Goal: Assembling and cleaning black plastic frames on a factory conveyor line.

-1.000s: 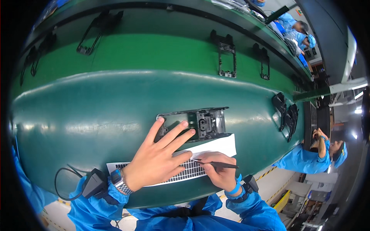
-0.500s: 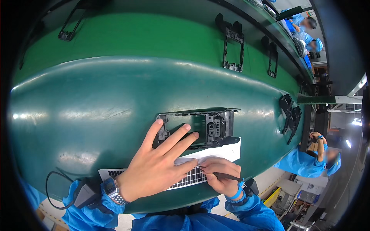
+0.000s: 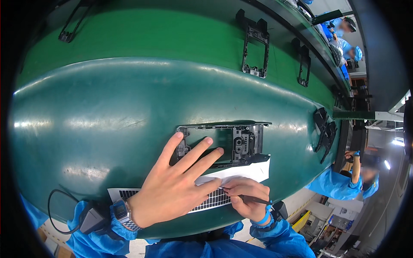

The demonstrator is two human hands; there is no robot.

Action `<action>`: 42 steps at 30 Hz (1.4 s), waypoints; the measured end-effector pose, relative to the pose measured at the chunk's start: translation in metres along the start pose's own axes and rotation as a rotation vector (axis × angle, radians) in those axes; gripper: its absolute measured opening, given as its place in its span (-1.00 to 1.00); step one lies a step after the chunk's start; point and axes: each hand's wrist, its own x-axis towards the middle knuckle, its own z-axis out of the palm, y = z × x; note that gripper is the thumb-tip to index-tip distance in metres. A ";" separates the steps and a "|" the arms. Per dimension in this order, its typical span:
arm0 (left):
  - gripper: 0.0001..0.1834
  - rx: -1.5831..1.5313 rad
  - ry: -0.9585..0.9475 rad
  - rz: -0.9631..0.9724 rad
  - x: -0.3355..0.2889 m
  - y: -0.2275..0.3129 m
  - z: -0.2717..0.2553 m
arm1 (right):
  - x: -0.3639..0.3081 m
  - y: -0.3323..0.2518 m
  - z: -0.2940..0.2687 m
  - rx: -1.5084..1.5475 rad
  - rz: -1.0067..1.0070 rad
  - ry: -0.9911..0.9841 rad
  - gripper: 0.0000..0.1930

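A black plastic frame (image 3: 251,144) with a large rectangular opening lies on the green table mat. My left hand (image 3: 170,189) spreads over its left part, fingers apart, fingertips at the frame and over its opening. The thumb presses down near the white sheet. Below the frame lies a sheet of small black rectangular stickers (image 3: 217,200), partly hidden under both hands, with a bare white part (image 3: 256,171) reaching to the right. My right hand (image 3: 247,195) pinches black tweezers (image 3: 257,199), their tip at the sheet beside my left thumb.
Beyond the mat's raised edge, a bright green belt (image 3: 172,38) carries several similar black frames (image 3: 257,51). Black plastic parts (image 3: 325,135) rest at the mat's right end. A black cable (image 3: 50,210) loops by my left wrist. Co-workers in blue (image 3: 340,182) are at the right.
The whole view has shifted slightly, and the frames on the belt appear a little farther left and up. Both hands keep nearly the same pose at the frame and sheet.
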 end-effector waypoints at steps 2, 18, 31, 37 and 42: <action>-0.60 -0.011 -0.007 -0.001 0.000 0.001 -0.001 | 0.000 0.000 0.000 -0.006 -0.015 0.006 -0.83; -0.54 -0.007 -0.026 -0.004 0.000 0.002 -0.003 | 0.001 -0.004 0.000 -0.023 0.004 0.002 -0.83; -0.54 -0.010 -0.026 0.000 -0.003 0.002 -0.008 | -0.001 -0.007 0.003 -0.027 0.005 0.007 -0.83; -0.54 -0.010 -0.050 -0.010 0.001 0.005 -0.005 | -0.010 0.006 -0.002 0.088 0.069 0.017 -0.87; -0.55 0.004 -0.009 0.024 0.010 0.010 -0.003 | -0.011 0.000 -0.009 0.419 0.109 0.203 -0.89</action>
